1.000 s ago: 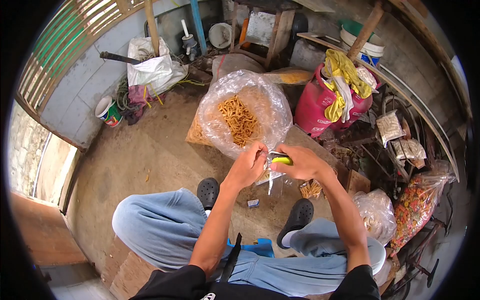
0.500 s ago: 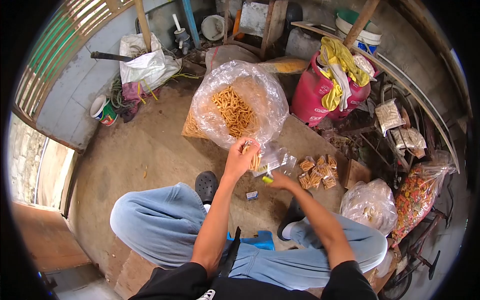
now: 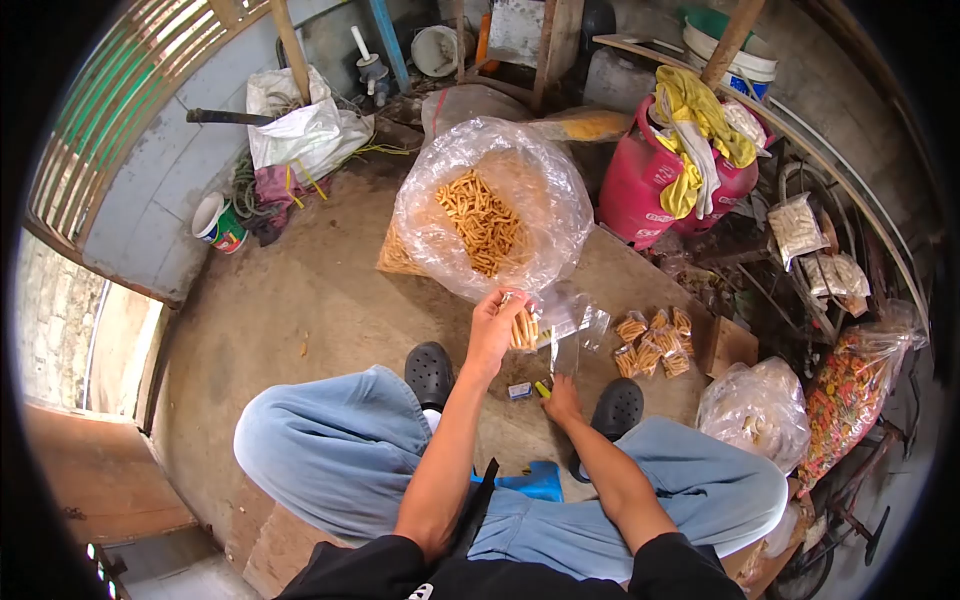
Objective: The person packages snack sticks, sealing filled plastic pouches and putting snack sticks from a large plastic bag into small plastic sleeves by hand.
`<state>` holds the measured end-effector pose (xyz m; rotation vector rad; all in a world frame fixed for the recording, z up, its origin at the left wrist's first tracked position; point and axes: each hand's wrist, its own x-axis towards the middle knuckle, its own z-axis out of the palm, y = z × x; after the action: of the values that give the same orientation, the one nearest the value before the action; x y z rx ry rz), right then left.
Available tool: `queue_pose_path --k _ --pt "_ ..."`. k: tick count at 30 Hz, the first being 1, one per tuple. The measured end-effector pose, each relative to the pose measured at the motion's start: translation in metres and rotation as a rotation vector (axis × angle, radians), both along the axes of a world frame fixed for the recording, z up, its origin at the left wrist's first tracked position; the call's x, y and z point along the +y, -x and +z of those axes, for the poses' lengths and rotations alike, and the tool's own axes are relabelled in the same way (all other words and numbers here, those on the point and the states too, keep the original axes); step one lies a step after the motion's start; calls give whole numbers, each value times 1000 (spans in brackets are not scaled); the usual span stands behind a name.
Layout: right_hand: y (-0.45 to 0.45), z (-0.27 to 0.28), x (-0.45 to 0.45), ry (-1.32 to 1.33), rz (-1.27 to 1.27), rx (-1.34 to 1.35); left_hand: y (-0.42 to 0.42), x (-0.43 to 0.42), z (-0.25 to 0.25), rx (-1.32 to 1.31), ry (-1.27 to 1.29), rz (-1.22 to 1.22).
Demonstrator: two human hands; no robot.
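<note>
Pinched in my left hand is the top of a small clear bag of brown snack sticks, just below the large open plastic bag of the same sticks. My right hand is low over the floor, closed around a yellow-green tool, whose kind I cannot make out. Beside its fingertips hangs or lies a clear plastic strip. A small blue-and-white box lies left of that hand. Several filled small packets are grouped on the floor to the right.
Black clogs are on my feet, with a blue object between my legs. Pink containers with yellow cloth stand back right. Bags of white pieces and colourful snacks sit at right. A small bucket stands left.
My hands, together at first, have parted. The left now holds the snack packet near the big bag; the right has moved down towards the floor with the yellow-green tool.
</note>
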<state>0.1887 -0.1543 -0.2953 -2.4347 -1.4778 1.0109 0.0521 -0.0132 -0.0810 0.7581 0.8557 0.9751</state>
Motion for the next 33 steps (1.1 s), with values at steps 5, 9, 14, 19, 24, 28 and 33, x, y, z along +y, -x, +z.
queue_pose_path --k 5,9,14,19,24,28,33 --pt "-5 -3 9 47 5 -28 1 2 -5 -13 3 15" --pt "-25 -7 69 -234 -267 355 -3 1 -10 -37 35 92" --pt "-38 162 113 -316 -419 1283 -13 2 -15 12 62 75" --pt "-57 226 102 -283 -5 1046 -43 5 -16 -46 35 18" --pt "-88 218 77 -334 -136 1023 -88 -6 -20 -92 21 -177" --pt "-126 199 45 -508 -333 1109 -128 -22 -23 46 -48 -286" --pt "-179 155 7 -656 -646 1014 -155 -51 -32 139 -12 -429"
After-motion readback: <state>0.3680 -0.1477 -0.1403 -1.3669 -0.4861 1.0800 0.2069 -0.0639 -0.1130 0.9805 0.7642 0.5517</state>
